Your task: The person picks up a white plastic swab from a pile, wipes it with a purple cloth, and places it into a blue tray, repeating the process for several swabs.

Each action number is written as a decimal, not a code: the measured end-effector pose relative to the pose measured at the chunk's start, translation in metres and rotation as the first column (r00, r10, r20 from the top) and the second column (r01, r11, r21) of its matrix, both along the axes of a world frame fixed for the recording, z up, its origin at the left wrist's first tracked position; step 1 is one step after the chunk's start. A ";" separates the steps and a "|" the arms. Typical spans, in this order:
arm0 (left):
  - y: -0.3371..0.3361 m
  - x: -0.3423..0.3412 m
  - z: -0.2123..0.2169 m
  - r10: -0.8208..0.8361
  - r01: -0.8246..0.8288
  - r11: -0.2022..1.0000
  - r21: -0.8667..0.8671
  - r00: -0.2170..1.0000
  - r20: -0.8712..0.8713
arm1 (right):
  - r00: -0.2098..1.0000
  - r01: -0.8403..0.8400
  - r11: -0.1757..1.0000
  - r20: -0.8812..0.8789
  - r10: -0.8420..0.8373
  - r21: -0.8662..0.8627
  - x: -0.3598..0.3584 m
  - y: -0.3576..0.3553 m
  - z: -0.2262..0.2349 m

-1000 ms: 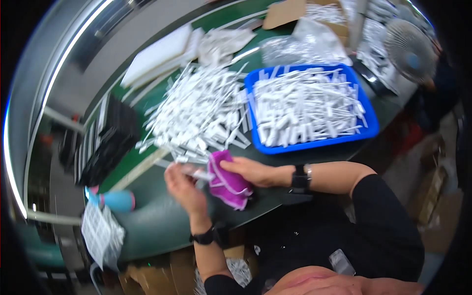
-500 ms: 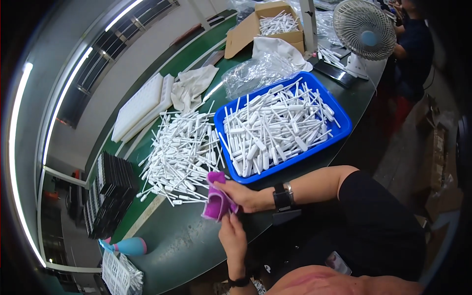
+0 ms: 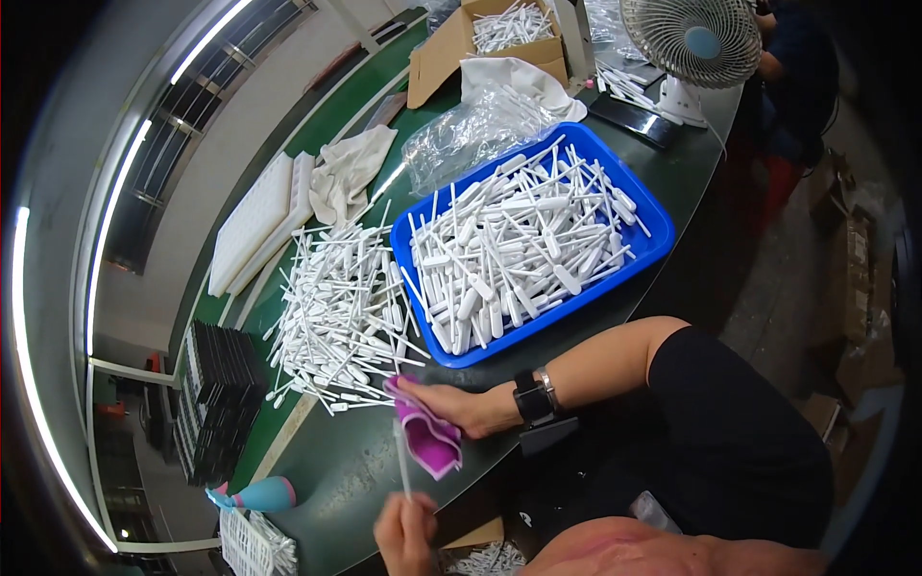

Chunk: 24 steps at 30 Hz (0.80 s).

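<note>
My right hand [image 3: 459,408] is closed on a purple cloth [image 3: 428,444] with a pale edge, just in front of a blue tray [image 3: 538,336]. Lower down, my left hand [image 3: 404,531] pinches a slim white plastic stick [image 3: 402,463]. The stick points up beside the cloth's left side; whether they touch, I cannot tell. Many similar white sticks [image 3: 523,235], each with a wider, flattened end, fill the tray. Another heap of white sticks [image 3: 336,307] lies loose on the green table, left of the tray.
White slabs [image 3: 254,221], a crumpled cloth [image 3: 351,168] and clear plastic bags [image 3: 461,144] lie beyond the heap. A cardboard box [image 3: 437,62] and a fan [image 3: 690,43] stand farther back. Black stacked trays [image 3: 216,403] and a blue spray bottle [image 3: 264,494] are at left. Another person [image 3: 792,82] is at far right.
My left hand has moved down and left, away from the cloth, with the white stick now showing. The cloth hangs lower from my right hand. The whole view has shifted slightly.
</note>
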<state>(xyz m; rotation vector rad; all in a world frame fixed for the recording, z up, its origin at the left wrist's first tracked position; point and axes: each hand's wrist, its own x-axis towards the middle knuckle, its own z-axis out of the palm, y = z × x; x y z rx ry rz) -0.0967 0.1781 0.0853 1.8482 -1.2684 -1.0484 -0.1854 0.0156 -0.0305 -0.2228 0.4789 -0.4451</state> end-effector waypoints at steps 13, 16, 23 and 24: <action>-0.169 -0.026 -0.031 -0.311 0.305 0.885 -0.352 0.950 0.042 | 0.937 -0.291 0.873 0.070 0.343 -0.391 -0.008 0.003 -0.016; -0.165 0.025 -0.027 -0.125 0.345 0.823 -0.452 0.885 0.449 | 0.940 -0.330 0.944 0.078 0.331 -0.024 0.007 0.000 -0.022; -0.148 0.170 -0.056 0.159 -0.045 0.983 -0.177 0.687 0.709 | 0.918 -0.388 0.921 0.080 0.388 -0.019 0.006 -0.007 -0.015; -0.141 0.174 -0.063 0.173 -0.064 0.982 -0.177 0.682 0.711 | 0.910 -0.406 0.914 0.082 0.407 -0.021 0.008 -0.006 -0.015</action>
